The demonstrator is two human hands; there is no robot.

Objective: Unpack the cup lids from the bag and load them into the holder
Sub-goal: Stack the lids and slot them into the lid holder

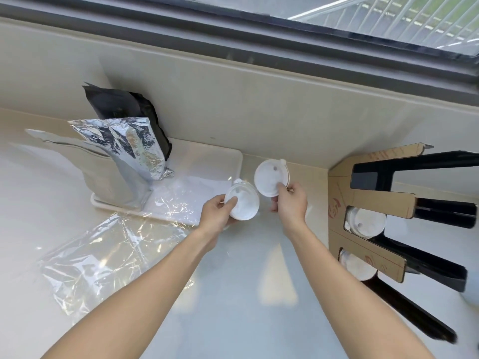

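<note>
White lids (270, 178) held in right hand (290, 203) face the camera, flat side up

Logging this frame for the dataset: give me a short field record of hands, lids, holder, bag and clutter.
left hand: grips a stack of white lids
right hand: pinches a single lid by its edge, held apart from the stack
holder: cardboard front, black chutes, at right; lids show in two lower slots, top slot shows none
plastic bag: clear, lying flat on counter, looks emptied
tray: white, holds foil pouch and black pouch
</note>
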